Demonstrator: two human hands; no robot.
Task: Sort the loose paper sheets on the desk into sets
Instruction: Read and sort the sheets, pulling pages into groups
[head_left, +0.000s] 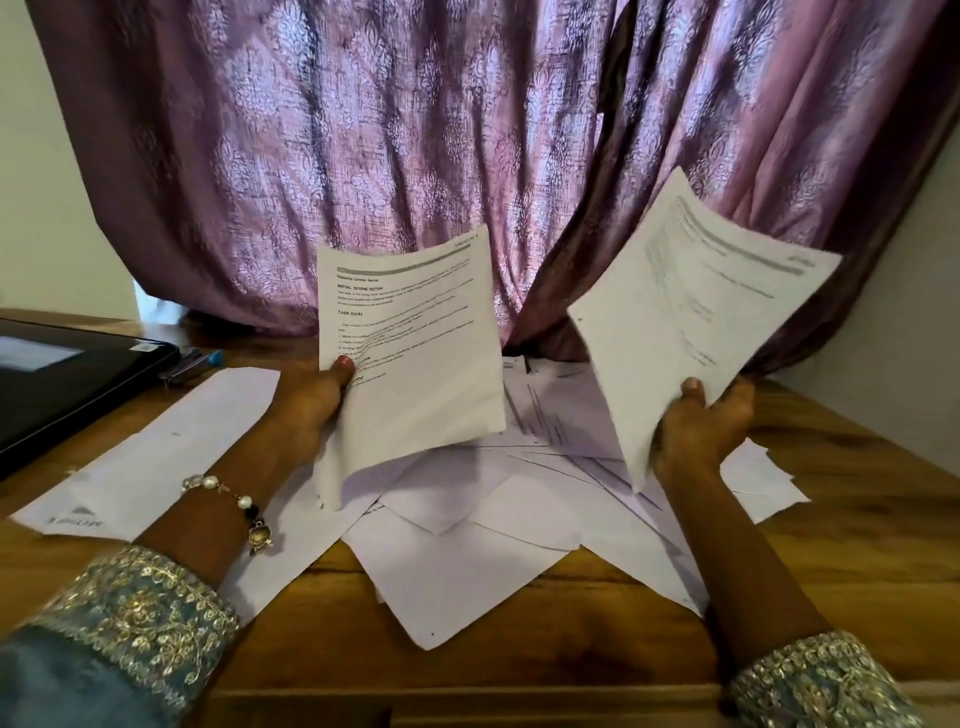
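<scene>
Head view: your left hand (311, 400) was raised above the loose pile of sheets (467, 519), thumb curled over the left edge of a printed sheet (410, 332), pinching it upright w/ text facing you; headings like "INITIAL SCENE SETUP" and "TASK GOAL" were readable. There seemed to be more than one page in that grip, but exact count couldn't be told. Your right hand (701, 421) was also up, right of the pile, thumb on top and fingers under the lower edge of a second printed sheet (691, 312), tilted toward the right and blurred. The pile itself lay spread on the wooden desk (857, 545), sheets overlapping at odd angles, mostly blank side up. Left of the pile, one long white sheet (156, 447) lay flat by itself under your left forearm. Further left of the pile sat a closed black laptop (67, 384), w/ pens (192, 361) just beside its corner. Behind the pile hung a purple curtain (415, 130). A bead bracelet (234, 501) was on your left wrist.
</scene>
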